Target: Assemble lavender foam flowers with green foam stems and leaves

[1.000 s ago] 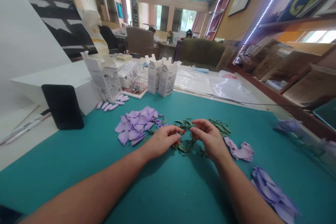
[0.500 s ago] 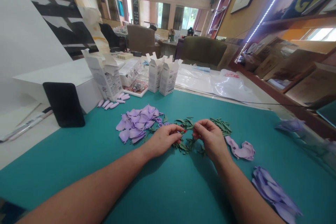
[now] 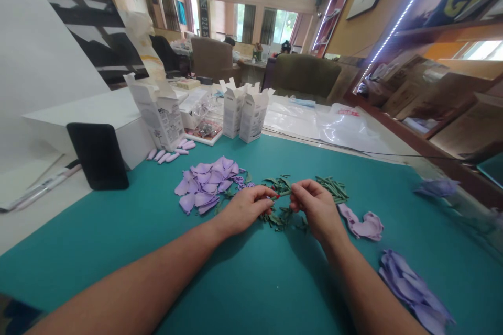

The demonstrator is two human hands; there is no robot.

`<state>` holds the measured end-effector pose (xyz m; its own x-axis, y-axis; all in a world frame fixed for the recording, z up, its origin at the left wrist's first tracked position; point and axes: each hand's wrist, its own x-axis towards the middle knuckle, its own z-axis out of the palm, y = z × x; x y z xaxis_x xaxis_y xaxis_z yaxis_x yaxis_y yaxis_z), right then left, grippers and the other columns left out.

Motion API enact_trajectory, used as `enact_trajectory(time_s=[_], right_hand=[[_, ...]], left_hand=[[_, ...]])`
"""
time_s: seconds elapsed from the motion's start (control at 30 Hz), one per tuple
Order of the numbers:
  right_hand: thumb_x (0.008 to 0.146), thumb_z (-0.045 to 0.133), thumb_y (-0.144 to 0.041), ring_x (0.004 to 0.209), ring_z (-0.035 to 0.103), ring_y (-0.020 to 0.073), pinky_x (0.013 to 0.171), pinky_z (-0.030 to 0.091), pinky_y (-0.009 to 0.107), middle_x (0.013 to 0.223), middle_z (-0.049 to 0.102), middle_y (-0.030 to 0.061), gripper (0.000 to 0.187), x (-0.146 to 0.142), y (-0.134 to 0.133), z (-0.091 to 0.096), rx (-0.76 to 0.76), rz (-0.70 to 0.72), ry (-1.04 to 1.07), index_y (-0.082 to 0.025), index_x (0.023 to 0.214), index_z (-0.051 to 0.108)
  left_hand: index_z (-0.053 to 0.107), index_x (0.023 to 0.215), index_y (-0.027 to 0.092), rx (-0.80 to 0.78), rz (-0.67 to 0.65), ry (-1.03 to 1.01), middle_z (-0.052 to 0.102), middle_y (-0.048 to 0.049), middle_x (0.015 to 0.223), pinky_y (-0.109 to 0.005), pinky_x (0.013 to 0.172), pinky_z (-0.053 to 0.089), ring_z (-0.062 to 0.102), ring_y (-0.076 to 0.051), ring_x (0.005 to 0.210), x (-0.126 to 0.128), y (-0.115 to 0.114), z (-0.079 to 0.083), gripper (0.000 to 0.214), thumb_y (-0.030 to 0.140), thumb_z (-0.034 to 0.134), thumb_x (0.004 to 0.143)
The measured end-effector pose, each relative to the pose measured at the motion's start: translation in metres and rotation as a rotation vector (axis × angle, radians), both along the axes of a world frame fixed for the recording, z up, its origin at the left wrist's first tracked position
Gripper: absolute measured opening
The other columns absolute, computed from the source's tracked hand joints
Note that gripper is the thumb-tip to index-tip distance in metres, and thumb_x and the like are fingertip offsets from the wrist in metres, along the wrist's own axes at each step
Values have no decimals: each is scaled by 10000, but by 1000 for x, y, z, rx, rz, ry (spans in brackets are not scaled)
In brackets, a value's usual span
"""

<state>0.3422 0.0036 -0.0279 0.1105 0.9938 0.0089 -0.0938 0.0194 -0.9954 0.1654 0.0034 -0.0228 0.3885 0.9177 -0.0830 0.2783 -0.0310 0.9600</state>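
My left hand [image 3: 245, 209] and my right hand [image 3: 315, 205] face each other above a green mat [image 3: 236, 282]. Between their pinched fingertips runs a short green stem piece [image 3: 284, 193], gripped at both ends. Red fingernails show on the left hand. Small green leaf parts [image 3: 278, 220] lie loose under and around the fingers. Left of the hands is a heap of lilac petals [image 3: 208, 178]. Several thin green stem tubes [image 3: 332, 188] are piled just beyond the right hand, and a pale pink curled petal strip [image 3: 365, 226] lies beside that wrist.
More purple petals [image 3: 414, 290] lie at the right front. Pale pink pointed pieces [image 3: 168, 157] sit near an open white box [image 3: 159, 118]. Two smaller white boxes [image 3: 251, 115] stand at the back. A black phone-like slab [image 3: 100, 157] leans at the left; clear plastic sheets [image 3: 334, 123] lie behind.
Both hands keep almost the same pose on the green stem piece. The whole view has shifted very slightly.
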Motion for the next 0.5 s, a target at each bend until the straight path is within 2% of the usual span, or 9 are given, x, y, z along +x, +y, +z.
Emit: enact_trajectory(time_s=[0.37,0.5], right_hand=[[574,809,-497,421,536,116,410,418,222,510,598,-27,392,-1,-1,-1,-13,24,-12,-186,657,584],[556,814,-511,410,541,118,400,422,222,510,606,-23,413,-2,-1,-1,-37,29,-13,-187,655,577]], left_hand=[[670,1045,138,101,0,102,684,-37,766,-268,706,457,614,-175,728,0,-1,0,315,252,503,803],[694,955,166,170,-23,176,687,-27,762,-264,695,442,611,-175,729,-1,-1,1,268,267,488,817]])
